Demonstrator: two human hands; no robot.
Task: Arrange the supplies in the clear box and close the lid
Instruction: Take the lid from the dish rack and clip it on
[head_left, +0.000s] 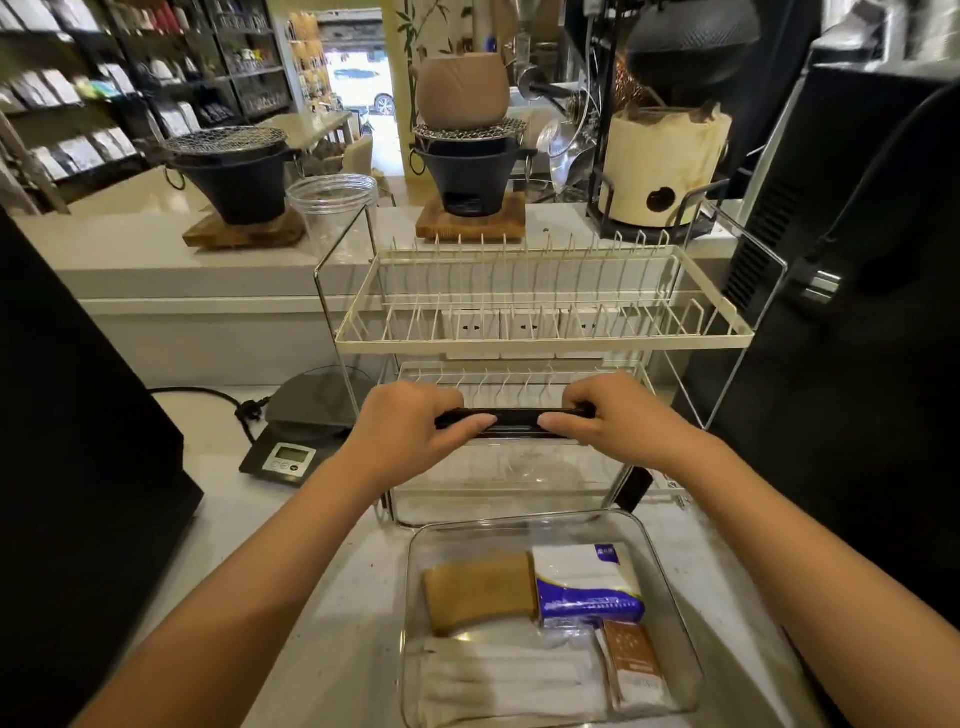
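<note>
The clear box (411, 597) stands open on the counter near me. In it lie a brown folded pad (480, 590), a white and blue tissue pack (587, 582), a brown sachet (636, 665) and white wrapped packets (504, 675). Just beyond the box, the clear lid (509, 478) is held upright on edge. My left hand (410, 421) and my right hand (618, 415) both grip the black latch (514, 415) along its top edge. A second black latch (634, 488) shows at the lid's right side.
A white two-tier dish rack (540, 312) stands right behind the lid. A digital scale (296, 431) with its cord sits to the left. A black machine (857, 312) fills the right, a dark object (62, 467) the left. A clear jar (332, 202) and stoves stand on the raised ledge.
</note>
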